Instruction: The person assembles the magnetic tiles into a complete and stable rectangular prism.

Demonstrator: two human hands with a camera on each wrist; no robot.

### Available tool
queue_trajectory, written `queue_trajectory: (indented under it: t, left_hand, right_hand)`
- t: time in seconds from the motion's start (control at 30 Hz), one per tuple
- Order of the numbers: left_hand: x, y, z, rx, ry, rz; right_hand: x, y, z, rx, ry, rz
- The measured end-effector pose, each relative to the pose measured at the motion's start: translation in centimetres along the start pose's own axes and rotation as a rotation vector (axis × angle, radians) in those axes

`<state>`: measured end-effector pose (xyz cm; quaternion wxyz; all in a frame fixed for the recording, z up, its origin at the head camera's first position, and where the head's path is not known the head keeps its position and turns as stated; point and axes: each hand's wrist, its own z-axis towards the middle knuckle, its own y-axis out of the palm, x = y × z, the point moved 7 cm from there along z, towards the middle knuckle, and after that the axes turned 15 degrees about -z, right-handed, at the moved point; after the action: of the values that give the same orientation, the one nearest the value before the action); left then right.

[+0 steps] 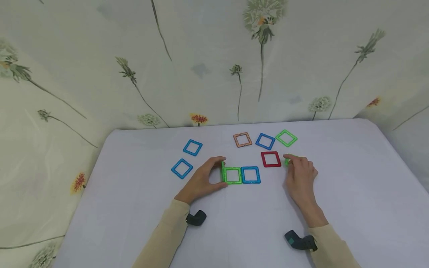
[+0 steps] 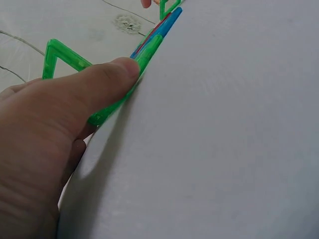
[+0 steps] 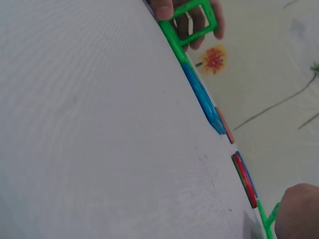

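Note:
In the head view my left hand grips an upright green square magnetic tile between thumb and fingers. That open-framed tile stands along the left edge of a flat green tile, which lies edge to edge with a blue tile. The left wrist view shows the thumb pressing near the bottom corner of the green pieces. Farther right, my right hand pinches another green tile, mostly hidden behind the fingers. A red tile lies flat just left of that hand.
Behind the hands lie an orange tile, a dark blue tile and a green tile. Two blue tiles lie left of my left hand. A white-covered table carries everything, and a flower-patterned cloth hangs behind it.

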<state>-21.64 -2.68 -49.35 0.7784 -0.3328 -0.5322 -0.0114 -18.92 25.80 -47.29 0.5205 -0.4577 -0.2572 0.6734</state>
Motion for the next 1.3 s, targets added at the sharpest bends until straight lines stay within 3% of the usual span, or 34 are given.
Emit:
queue_trajectory:
  t: [0.27, 0.7, 1.3]
  left_hand:
    - [-0.1, -0.1, 0.0, 0.004, -0.024, -0.009]
    - [0.0, -0.4, 0.1, 0.014, -0.028, -0.033]
    - [0.0, -0.2, 0.1, 0.018, -0.017, -0.018]
  right_hand:
    - [0.6, -0.8, 0.3, 0.127, 0.020, 0.095]
    - [0.4, -2.2, 0.7, 0.199, 0.062, 0.129]
    - [-2.3, -2.8, 0.7, 0.165, -0.100, 0.201]
